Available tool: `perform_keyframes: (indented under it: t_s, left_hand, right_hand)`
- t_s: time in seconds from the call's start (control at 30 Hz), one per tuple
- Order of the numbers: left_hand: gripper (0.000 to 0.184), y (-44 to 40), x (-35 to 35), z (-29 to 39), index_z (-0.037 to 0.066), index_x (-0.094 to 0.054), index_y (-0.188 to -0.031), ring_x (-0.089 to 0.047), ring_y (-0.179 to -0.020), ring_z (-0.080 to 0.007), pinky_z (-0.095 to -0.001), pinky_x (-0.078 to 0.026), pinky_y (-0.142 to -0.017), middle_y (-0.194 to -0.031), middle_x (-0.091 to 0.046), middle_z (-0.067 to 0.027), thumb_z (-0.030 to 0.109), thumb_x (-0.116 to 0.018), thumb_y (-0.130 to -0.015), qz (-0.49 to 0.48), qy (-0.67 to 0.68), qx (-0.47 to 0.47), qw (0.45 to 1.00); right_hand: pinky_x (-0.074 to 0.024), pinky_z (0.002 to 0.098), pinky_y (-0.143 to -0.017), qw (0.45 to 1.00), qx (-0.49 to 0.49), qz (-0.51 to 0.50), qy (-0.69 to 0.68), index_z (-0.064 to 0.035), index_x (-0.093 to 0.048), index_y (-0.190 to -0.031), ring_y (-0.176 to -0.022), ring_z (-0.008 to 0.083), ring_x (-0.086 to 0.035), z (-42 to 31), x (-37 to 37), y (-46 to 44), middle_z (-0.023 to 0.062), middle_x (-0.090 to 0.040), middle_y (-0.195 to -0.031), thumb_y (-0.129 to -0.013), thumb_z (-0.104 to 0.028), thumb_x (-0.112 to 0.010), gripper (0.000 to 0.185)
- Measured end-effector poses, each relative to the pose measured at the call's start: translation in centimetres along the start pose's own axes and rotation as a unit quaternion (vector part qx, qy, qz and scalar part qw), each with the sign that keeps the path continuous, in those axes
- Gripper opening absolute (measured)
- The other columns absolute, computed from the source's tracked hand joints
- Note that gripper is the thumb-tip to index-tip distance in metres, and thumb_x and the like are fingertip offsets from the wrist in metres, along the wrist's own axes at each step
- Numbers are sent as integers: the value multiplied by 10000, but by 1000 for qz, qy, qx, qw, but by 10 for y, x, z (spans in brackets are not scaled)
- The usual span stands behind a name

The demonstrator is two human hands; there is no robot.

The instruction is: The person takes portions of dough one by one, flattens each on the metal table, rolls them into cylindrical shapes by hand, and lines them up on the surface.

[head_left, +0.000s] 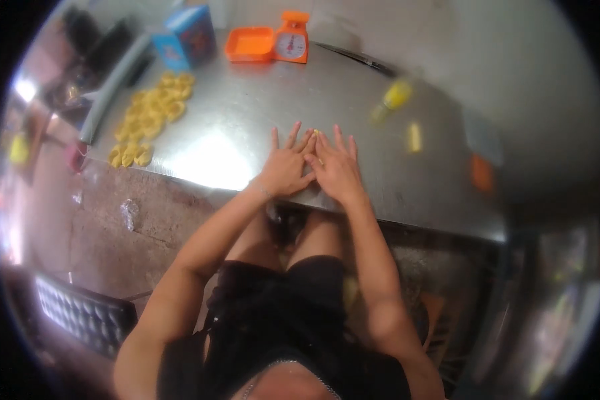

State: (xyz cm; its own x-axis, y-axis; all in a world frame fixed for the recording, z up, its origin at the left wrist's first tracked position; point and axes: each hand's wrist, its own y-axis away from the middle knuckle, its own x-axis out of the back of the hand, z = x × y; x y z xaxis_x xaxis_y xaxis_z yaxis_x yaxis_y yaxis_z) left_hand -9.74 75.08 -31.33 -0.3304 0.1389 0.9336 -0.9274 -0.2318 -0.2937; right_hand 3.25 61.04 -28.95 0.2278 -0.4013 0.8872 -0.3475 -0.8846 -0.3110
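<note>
Past the chain [287, 362], at twelve o'clock, left hand [282, 171] and right hand [338, 175] lie spread, forefingers together over dough [317, 133] that uneven pressure could flatten lopsidedly.

No text, label, brand, number or sign can be read. The round dial [290, 46] on the orange scale [294, 21], top center of the frame, bears markings too small and blurred to make out; the print on the blue box [188, 39], upper left, is also illegible.
</note>
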Motion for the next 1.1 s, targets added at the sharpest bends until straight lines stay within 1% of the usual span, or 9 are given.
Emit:
perform_keyframes:
  t_s: [0.13, 0.2, 0.33, 0.53, 0.6, 0.73, 0.87, 0.97, 1.1]
  left_hand:
    - [902, -23, -9, -18, 42, -320, -1693, -166, -1655, -428, -814, -102, -1221, -1783, -275, -131, 624, -476, -1022, -70, -19, 20, 997]
    - [919, -35, 5, -17, 100, -280, -1715, -157, -1656, -431, -776, -90, -1255, -1777, -287, -136, 649, -495, -1010, -163, -23, 48, 985]
    - [892, -48, -4, -26, 100, -365, -1682, -160, -1656, -431, -785, -120, -1247, -1753, -351, -121, 667, -483, -1004, -111, 15, 58, 992]
    - [934, -70, 3, -35, 96, -300, -1708, -152, -1655, -439, -782, -112, -1248, -1785, -268, -135, 676, -483, -999, -183, -21, 72, 980]
    - [941, -66, 1, -35, 87, -291, -1710, -146, -1656, -441, -778, -109, -1251, -1785, -264, -137, 669, -490, -998, -142, -41, 73, 986]
    - [954, -20, 2, -10, 58, -272, -1710, -129, -1659, -442, -759, -92, -1263, -1787, -257, -140, 644, -513, -996, -9, -14, 25, 1000]
    - [964, 17, -12, 9, 54, -268, -1711, -125, -1661, -434, -742, -79, -1274, -1786, -262, -140, 630, -536, -987, -59, 5, -4, 998]
    - [922, 22, -4, 18, 6, -360, -1666, -203, -1639, -449, -779, -134, -1240, -1752, -336, -157, 574, -571, -971, -3, -31, 3, 999]
    - [905, 24, 14, 22, 29, -347, -1677, -185, -1650, -427, -758, -103, -1260, -1751, -347, -140, 537, -574, -963, -65, -44, 19, 997]
  right_hand:
    - [-114, 651, -1301, 999, -16, -39, 0, -16, -547, -1564, -1628, 415, -254, 24, -24, -22, 174, -509, -1642, -1115, -592, -404, 745]
    - [-108, 651, -1303, 997, -18, -76, 14, -20, -558, -1557, -1633, 408, -246, 24, -15, -28, 175, -505, -1645, -1114, -611, -386, 759]
    - [-115, 649, -1307, 991, -34, -129, 26, -40, -589, -1537, -1642, 391, -228, 23, 5, -57, 137, -495, -1662, -1097, -703, -295, 849]
    - [-119, 645, -1309, 988, -40, -147, 19, -88, -535, -1592, -1646, 395, -212, 37, -3, -69, 125, -480, -1674, -1079, -740, -292, 864]
    - [-129, 614, -1314, 986, -53, -158, 27, -62, -518, -1594, -1634, 414, -236, 36, 7, -69, 131, -462, -1684, -1091, -640, -437, 770]
    - [-123, 654, -1301, 999, -18, -41, 13, -76, -516, -1604, -1631, 423, -245, 23, 7, -22, 171, -437, -1695, -1063, -698, -439, 828]
    - [-120, 643, -1302, 999, -30, -19, -24, -20, -514, -1588, -1619, 440, -265, 10, -18, 22, 189, -449, -1682, -1047, -690, -489, 862]
    - [-115, 641, -1302, 999, -44, -13, 22, -12, -515, -1584, -1618, 441, -267, -2, -8, 31, 190, -452, -1679, -1038, -698, -498, 877]
    - [-117, 646, -1298, 998, -45, -28, 17, -13, -527, -1578, -1618, 445, -262, -7, -1, 41, 191, -468, -1669, -1034, -699, -504, 876]
